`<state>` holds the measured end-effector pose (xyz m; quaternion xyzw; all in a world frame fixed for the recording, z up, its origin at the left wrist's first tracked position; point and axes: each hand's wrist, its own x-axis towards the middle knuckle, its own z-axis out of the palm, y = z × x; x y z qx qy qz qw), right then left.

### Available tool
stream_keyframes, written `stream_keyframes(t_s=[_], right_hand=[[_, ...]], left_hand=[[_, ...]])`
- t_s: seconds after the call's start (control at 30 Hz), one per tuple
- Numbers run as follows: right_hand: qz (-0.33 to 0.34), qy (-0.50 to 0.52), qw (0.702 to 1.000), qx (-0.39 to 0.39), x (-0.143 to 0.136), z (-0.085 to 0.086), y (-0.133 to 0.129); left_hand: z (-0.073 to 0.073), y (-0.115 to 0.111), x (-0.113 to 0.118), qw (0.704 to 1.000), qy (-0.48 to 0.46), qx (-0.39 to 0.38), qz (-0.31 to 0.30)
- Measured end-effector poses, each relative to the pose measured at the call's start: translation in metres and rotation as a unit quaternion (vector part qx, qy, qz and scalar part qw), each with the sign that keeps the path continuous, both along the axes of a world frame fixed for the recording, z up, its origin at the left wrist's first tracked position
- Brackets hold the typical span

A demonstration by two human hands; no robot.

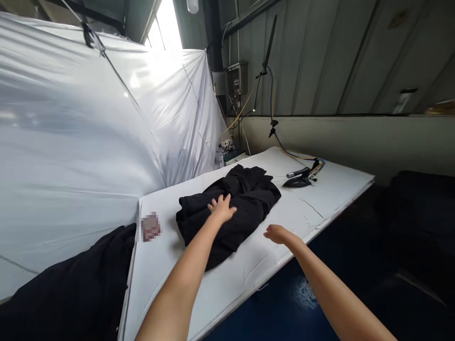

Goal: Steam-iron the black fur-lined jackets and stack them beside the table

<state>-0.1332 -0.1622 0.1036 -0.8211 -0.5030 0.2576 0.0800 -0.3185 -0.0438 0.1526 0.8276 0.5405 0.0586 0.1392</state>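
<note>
A rumpled black garment [245, 203] lies in a loose heap on the white table [337, 189]. My left hand [222, 209] rests on the cloth with its fingers spread. Over the table near its front edge, to the right of the garment, is my right hand [276, 234]. Its fingers look curled together, and what they hold, if anything, is hidden. Beyond the garment to the right sits a dark iron [297, 180] with a metallic handle, joined to a hose and cables.
White sheeting [106, 118] hangs along the left and back. More black cloth [78, 284] is heaped beside the table's left edge. The iron's hose [284, 149] rises towards the wall. A small machine [226, 146] stands behind the table.
</note>
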Motion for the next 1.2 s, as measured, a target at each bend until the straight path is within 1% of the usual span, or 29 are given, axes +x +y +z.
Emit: stream_keyframes(t_s=[0.07,0.1,0.13,0.2,0.3,0.4,0.47,0.57,0.63,0.7,0.8,0.83,0.87,0.93,0.97,1.0,1.03,1.07,1.1,1.2], right_hand=[[-0.012,0.010,1.000,-0.011,0.018,-0.014,-0.012],[-0.020,0.014,1.000,-0.012,0.027,-0.019,-0.016],[-0.028,0.018,0.999,-0.012,0.036,-0.022,-0.017],[-0.047,0.024,0.999,-0.010,0.054,-0.028,-0.016],[-0.066,0.029,0.997,-0.015,0.079,-0.036,-0.007],[-0.072,0.027,0.997,-0.024,0.101,-0.041,0.012],[-0.070,0.022,0.997,-0.030,0.114,-0.044,0.031],[-0.061,0.009,0.998,-0.028,0.130,-0.049,0.068],[-0.052,0.002,0.998,-0.023,0.139,-0.055,0.093],[-0.045,-0.002,0.999,-0.024,0.148,-0.061,0.115],[-0.054,-0.012,0.998,-0.034,0.161,-0.065,0.143],[-0.066,-0.023,0.997,-0.024,0.166,-0.063,0.152],[-0.079,-0.043,0.996,0.005,0.171,-0.060,0.160],[-0.096,-0.092,0.985,0.110,0.179,-0.050,0.180],[-0.091,-0.112,0.975,0.168,0.183,-0.045,0.191],[-0.074,-0.123,0.966,0.216,0.185,-0.039,0.203],[-0.046,-0.125,0.961,0.242,0.186,-0.034,0.216],[-0.007,-0.123,0.963,0.239,0.186,-0.030,0.229],[0.037,-0.121,0.967,0.220,0.185,-0.027,0.243],[0.150,-0.125,0.970,0.147,0.177,-0.026,0.285]], left_hand=[[-0.043,-0.011,0.016,0.994,0.040,-0.106,-0.002],[-0.061,-0.013,0.020,0.988,0.057,-0.145,-0.002],[-0.078,-0.013,0.023,0.983,0.075,-0.170,0.003],[-0.105,-0.009,0.024,0.980,0.096,-0.171,0.015],[-0.135,0.006,0.022,0.988,0.089,-0.124,0.030],[-0.152,0.032,0.019,0.994,0.061,-0.084,0.039],[-0.158,0.057,0.015,0.996,0.044,-0.066,0.042],[-0.159,0.103,0.010,0.997,0.036,-0.041,0.048],[-0.159,0.134,0.008,0.997,0.036,-0.023,0.065],[-0.159,0.161,0.012,0.995,0.037,-0.009,0.095],[-0.161,0.193,0.022,0.989,0.039,-0.005,0.144],[-0.162,0.201,0.025,0.987,0.040,-0.007,0.157],[-0.162,0.208,0.028,0.985,0.039,-0.010,0.166],[-0.163,0.215,0.031,0.984,0.033,-0.016,0.172],[-0.161,0.215,0.031,0.985,0.029,-0.019,0.169],[-0.159,0.212,0.031,0.986,0.026,-0.021,0.163],[-0.155,0.207,0.029,0.988,0.024,-0.023,0.152],[-0.150,0.200,0.028,0.990,0.022,-0.024,0.139],[-0.144,0.190,0.025,0.992,0.019,-0.026,0.123],[-0.124,0.152,0.016,0.998,0.007,-0.044,0.054]])
